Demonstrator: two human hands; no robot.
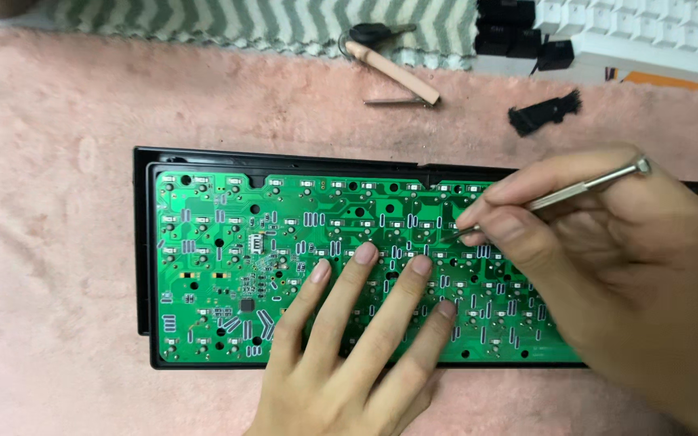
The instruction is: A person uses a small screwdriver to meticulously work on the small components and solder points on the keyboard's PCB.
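We see a green keyboard circuit board (228, 266) lying solder-side up in its black case (142, 242), set in the middle of a pink fuzzy mat (50, 202). Left hand (357, 347): fingers spread flat, fingertips pressing on the board's lower middle; it holds nothing. Right hand (607, 258): fingers closed in a pinch around a slim metal screwdriver (583, 190), whose tip meets the board near its upper edge, right of centre. Toward the mat's far edge we note a pink-handled tool (389, 69), and further right a small black brush (544, 111). At the far right corner, black keycaps (519, 32) sit beside a white keyboard (656, 32).
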